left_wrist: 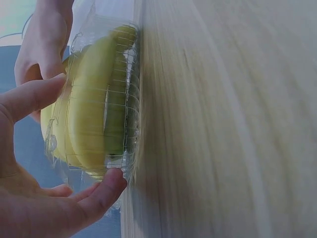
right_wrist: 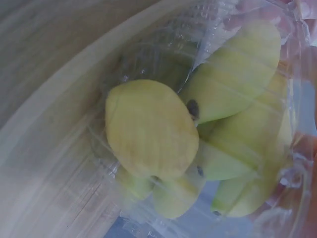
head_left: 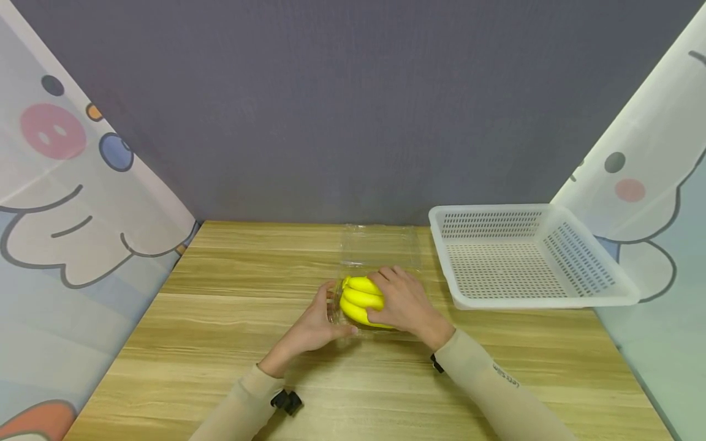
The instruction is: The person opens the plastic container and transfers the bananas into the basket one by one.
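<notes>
A bunch of yellow bananas (head_left: 361, 299) lies in the base of a clear plastic clamshell box (left_wrist: 132, 109), whose lid (head_left: 380, 246) is folded back flat behind it. At the box's left end my left hand (head_left: 315, 324) holds the base, thumb on the near side and fingers on the far side. From above, my right hand (head_left: 407, 304) grips the right part of the bananas, hiding that end. Through the clear wall in the right wrist view, banana tips (right_wrist: 237, 74) and a rounded yellow shape (right_wrist: 151, 129) appear, blurred.
A white perforated plastic basket (head_left: 504, 269) stands at the right on the wooden table (head_left: 220, 294). A dark grey panel (head_left: 331, 110) rises along the table's back edge. Cartoon-printed sheets (head_left: 66, 184) flank both sides.
</notes>
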`<state>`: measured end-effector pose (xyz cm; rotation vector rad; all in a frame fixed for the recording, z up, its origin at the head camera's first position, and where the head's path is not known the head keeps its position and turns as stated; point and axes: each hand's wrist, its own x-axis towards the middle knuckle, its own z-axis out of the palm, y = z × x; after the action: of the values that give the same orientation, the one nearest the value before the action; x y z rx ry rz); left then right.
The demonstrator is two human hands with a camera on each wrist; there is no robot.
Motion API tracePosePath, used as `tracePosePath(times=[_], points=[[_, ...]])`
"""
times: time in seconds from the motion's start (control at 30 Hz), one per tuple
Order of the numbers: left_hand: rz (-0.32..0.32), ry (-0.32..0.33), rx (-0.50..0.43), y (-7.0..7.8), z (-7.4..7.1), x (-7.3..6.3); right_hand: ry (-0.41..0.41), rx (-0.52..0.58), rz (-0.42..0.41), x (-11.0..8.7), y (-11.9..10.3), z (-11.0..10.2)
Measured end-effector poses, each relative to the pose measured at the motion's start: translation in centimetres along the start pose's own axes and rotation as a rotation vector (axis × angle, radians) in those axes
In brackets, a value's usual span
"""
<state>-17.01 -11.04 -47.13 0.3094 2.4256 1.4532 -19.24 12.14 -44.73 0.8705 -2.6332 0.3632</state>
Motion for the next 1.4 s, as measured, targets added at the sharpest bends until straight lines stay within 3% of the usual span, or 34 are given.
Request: tracePosePath(times=[0.27,0.6,0.83,1.4], points=[[0.005,0.0,0.005,0.1,0.0,0.0,0.013,0.011,-0.011,0.2,0.2,-0.5],[0.005,0.003,0.008,0.2,0.1,0.0,-0.027,0.045,0.019,0.6,0.1,-1.6],[-0.005,-0.001,0.001,0.2,0.0,0.0,0.013,0.061,0.004,0.6,0.2,-2.0],[-0.006,-0.014,0.002,0.3,-0.1,0.0,0.02,0.104,0.018,0.6,-0.3,-3.9]])
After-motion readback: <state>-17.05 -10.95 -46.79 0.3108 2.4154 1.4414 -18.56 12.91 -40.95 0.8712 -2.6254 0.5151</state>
